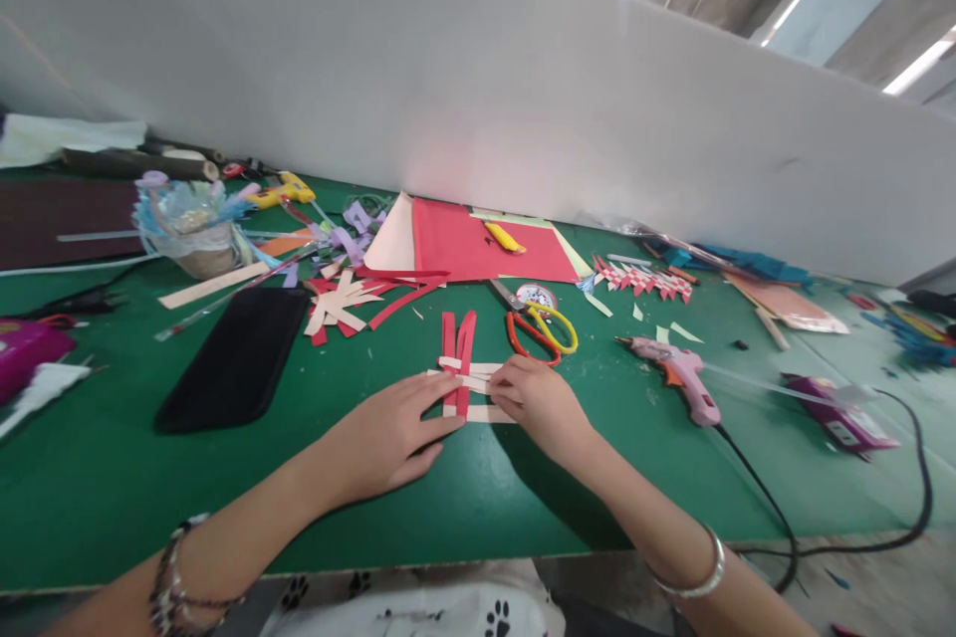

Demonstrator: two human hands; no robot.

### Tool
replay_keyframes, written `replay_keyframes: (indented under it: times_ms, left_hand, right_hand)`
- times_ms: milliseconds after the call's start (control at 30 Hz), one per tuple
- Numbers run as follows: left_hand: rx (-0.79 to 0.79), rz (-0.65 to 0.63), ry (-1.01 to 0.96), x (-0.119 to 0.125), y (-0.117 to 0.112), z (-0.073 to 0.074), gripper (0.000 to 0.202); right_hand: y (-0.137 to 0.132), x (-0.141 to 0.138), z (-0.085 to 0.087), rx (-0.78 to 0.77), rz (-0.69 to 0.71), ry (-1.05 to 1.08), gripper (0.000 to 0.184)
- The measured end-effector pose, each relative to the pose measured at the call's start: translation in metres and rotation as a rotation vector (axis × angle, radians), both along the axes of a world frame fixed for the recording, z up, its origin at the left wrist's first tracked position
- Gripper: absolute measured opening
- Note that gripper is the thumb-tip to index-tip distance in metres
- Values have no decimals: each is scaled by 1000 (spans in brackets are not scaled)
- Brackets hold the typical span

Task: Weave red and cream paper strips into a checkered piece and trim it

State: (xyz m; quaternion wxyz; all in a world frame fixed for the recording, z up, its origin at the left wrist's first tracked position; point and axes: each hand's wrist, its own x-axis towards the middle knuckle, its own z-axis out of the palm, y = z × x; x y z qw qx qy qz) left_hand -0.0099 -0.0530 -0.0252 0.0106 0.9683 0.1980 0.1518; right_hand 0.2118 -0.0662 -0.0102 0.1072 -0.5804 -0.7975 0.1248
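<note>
Two upright red paper strips [467, 338] cross several cream paper strips [489, 414] on the green table, woven over and under. My left hand [392, 428] lies flat with fingers stretched out, its fingertips resting on the red strips' left side. On the right, my right hand [542, 408] pinches the end of a middle cream strip between thumb and fingers. Just beyond it lie scissors [542, 323] with red and yellow handles, blades slightly apart.
A black phone [235, 358] lies left, near woven strips [344, 304]. Red paper sheets [485, 244] bear a yellow cutter [506, 237]. A pink glue gun [676, 373] with a cord is on the right, below a red-white woven piece [646, 279]. A white partition [478, 70] stands behind.
</note>
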Motion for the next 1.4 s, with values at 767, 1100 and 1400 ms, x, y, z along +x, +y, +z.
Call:
replay_keyframes:
  times_ms: [767, 1100, 1400]
  left_hand:
    - [-108, 36, 53, 1, 0, -5, 32]
    - [-123, 46, 63, 3, -1, 0, 32]
    - [-109, 63, 72, 2, -4, 0, 35]
  right_hand:
    - [8, -19, -1, 48, 14, -144, 15]
    - [10, -14, 0, 159, 216, -428, 16]
    - [20, -7, 9, -205, 23, 141, 23]
